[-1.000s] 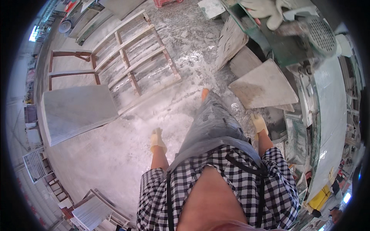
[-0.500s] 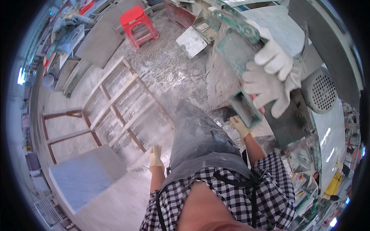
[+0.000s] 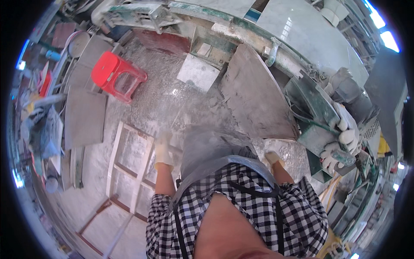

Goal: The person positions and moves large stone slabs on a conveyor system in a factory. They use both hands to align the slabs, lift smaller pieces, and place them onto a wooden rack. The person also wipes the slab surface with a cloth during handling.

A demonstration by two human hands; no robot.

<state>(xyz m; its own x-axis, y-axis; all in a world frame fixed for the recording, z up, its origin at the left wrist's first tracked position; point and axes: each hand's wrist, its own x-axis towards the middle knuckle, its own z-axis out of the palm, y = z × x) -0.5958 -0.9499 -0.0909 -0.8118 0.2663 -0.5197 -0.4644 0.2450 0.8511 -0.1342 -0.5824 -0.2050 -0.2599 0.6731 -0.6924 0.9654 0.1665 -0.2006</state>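
One wooden frame (image 3: 141,177) is at floor level to the person's front left, partly hidden by the left forearm. Two of its pale rails show clearly, running away from the person, their far ends slanting slightly right; its full long axis cannot be told. The left hand (image 3: 163,151), in a cream glove, is above the frame and points forward; whether it touches is unclear. Its fingers are blurred, so how far open they are cannot be told. The right hand (image 3: 272,159), also cream-gloved, is beside the grey apron (image 3: 211,144), near the lower edge of one large, ragged-edged slab (image 3: 256,95). Its fingers seem bent, but whether they are closed cannot be told. Nothing is visibly held in either.

Farther out are one red plastic stool (image 3: 108,71), one small whitish slab (image 3: 198,73), two white work gloves (image 3: 349,134) at the right and one long pale-topped bench (image 3: 302,34) beyond.
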